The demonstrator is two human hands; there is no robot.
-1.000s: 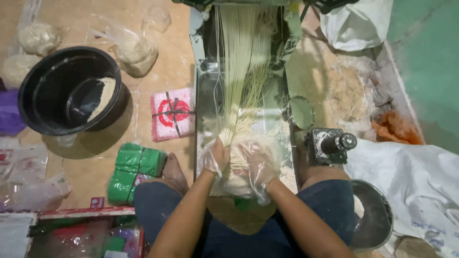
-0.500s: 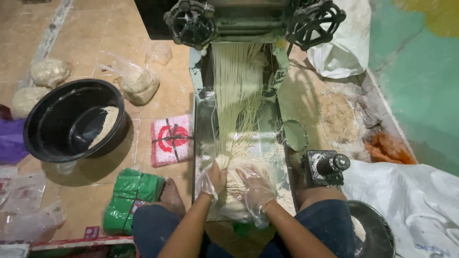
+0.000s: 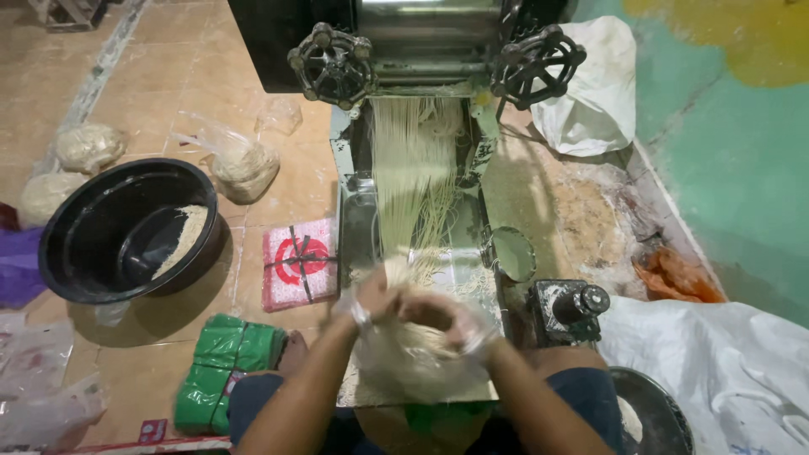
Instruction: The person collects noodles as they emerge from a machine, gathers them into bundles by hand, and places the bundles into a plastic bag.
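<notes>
Pale noodle strands (image 3: pixel 415 181) hang from the rollers of a metal noodle machine (image 3: pixel 434 38) onto its steel chute (image 3: pixel 358 227). Both my hands wear thin clear plastic gloves. My left hand (image 3: pixel 369 302) and my right hand (image 3: pixel 459 324) are closed together on a bundle of noodles (image 3: pixel 409 354) at the chute's near end, just above my lap. The strands run from the bundle up to the rollers. Two black handwheels (image 3: pixel 331 63) sit on the machine's front.
A black basin (image 3: pixel 126 232) holding a little flour stands on the floor at left, with bagged noodles (image 3: pixel 243 164) behind it. A red-and-white packet (image 3: pixel 299 261) and green bag stacks (image 3: pixel 221 371) lie by my knee. White sacks (image 3: pixel 716 362) and a small motor (image 3: pixel 569 307) are at right.
My head has tilted up, showing more of the machine. My hands have come together and gathered the noodles into a bundle; before they lay flat and apart on the strands.
</notes>
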